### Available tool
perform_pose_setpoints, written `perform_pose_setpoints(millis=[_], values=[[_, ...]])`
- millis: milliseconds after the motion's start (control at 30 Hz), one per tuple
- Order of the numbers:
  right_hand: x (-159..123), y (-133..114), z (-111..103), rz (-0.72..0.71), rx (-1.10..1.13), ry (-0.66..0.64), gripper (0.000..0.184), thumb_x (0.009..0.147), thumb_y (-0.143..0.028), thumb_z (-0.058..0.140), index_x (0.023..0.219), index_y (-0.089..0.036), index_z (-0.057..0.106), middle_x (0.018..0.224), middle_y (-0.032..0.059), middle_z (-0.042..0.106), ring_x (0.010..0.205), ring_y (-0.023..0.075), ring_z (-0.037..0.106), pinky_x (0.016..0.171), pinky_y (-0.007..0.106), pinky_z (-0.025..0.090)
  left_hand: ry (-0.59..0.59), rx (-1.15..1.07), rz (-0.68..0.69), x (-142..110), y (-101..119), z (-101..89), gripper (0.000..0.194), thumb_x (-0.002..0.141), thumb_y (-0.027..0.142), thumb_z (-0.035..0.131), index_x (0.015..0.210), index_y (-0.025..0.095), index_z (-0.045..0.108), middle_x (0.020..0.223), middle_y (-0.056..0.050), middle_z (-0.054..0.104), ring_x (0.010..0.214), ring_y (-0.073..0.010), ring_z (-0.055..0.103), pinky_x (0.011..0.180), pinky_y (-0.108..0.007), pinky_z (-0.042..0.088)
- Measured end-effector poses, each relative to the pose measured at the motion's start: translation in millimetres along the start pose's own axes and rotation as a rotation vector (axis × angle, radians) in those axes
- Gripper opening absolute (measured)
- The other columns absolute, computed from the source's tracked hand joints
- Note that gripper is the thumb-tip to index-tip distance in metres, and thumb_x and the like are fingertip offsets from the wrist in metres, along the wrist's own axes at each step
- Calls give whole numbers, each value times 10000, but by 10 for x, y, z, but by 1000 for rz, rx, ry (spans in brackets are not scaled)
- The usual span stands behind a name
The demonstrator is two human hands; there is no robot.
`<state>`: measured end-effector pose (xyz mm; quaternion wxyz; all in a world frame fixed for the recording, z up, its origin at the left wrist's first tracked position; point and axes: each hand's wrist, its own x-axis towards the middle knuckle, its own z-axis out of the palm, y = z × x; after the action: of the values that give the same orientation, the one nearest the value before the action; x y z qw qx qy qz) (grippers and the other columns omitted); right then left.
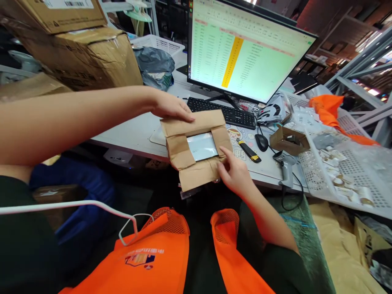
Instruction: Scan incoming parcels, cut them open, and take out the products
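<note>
A small brown cardboard box (196, 175) is held at the desk's front edge, its flaps folded outward. Through its opening shows a flat, pale item (202, 147) with a shiny, plastic-like surface. My left hand (174, 107) grips the box at its far left corner, with the thumb side along the top flap. On the near right side, my right hand (235, 169) has its fingers closed on the edge of the flaps. A black and yellow utility knife (249, 151) lies on the desk just right of the box.
Behind the box are a keyboard (235, 115) and a monitor (241, 49). A mouse (261, 142), a barcode scanner (287, 169) and a white basket (364, 179) with small rolls stand on the right. Large cardboard cartons (101, 57) are stacked on the left.
</note>
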<state>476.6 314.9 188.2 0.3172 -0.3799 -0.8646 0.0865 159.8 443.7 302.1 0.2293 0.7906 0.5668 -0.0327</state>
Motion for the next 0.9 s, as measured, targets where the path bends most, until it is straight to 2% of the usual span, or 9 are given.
perform_pose_setpoints(millis=[100,233,300,433,500,600,733,800,900], values=[[356,10,-27,145,-246,-33,373,984,-387,645,1269,-147,672,1101,177,698,1032,337,669,924,493,561,-2,-29,-29,-70,45,114,672,930,672,427,1286,209,760,1005,-104,734,1110,-320,664,983,-412,504],[770,18,-39,173,-301,-102,471,932,-389,714,1308,-119,629,1480,251,528,1251,383,602,1039,495,513,391,196,26,-392,338,330,591,995,497,473,1450,158,640,1267,-172,694,1255,-352,616,1100,-456,463],[920,15,-54,225,-314,-139,396,953,-305,643,1290,-99,613,1407,253,573,1145,354,655,983,461,532,481,305,225,-593,461,513,547,1023,449,458,1482,192,609,1415,-172,631,1415,-355,509,1216,-507,352],[1135,75,-196,282,-309,-165,299,914,-230,589,1191,-124,624,1125,191,699,990,339,687,894,438,541,334,363,532,-754,409,866,516,1032,562,414,1270,204,700,1345,-164,666,1366,-342,544,1286,-588,209],[1180,195,-298,310,-133,-154,257,921,-263,543,1136,-164,642,1013,128,722,935,308,686,852,415,551,384,309,522,-721,231,986,521,981,619,443,1112,186,702,1214,-177,695,1216,-332,616,1271,-600,251],[1111,473,-332,421,280,-65,252,891,-318,484,1036,-200,654,901,51,698,811,240,656,708,353,564,658,206,381,-718,-102,1175,468,766,709,598,776,242,575,966,-144,688,1032,-336,634,1173,-619,389],[839,774,-24,659,851,56,297,778,-446,523,945,-218,612,842,32,659,740,215,628,595,330,557,1029,70,130,-984,-443,1412,483,788,663,545,616,258,347,783,-114,614,911,-312,630,999,-559,519],[721,825,197,681,1015,103,416,761,-553,539,998,-222,624,908,60,704,833,250,676,684,378,592,945,-23,138,-1162,-512,1378,448,936,592,411,661,244,474,897,-128,663,1006,-301,651,999,-490,532],[622,804,493,567,1135,199,714,806,-816,427,1124,-222,661,1117,125,752,1138,326,692,920,474,590,610,-7,148,-1302,-412,1072,525,1022,589,342,921,216,698,1068,-120,720,1077,-289,665,1001,-409,524]])
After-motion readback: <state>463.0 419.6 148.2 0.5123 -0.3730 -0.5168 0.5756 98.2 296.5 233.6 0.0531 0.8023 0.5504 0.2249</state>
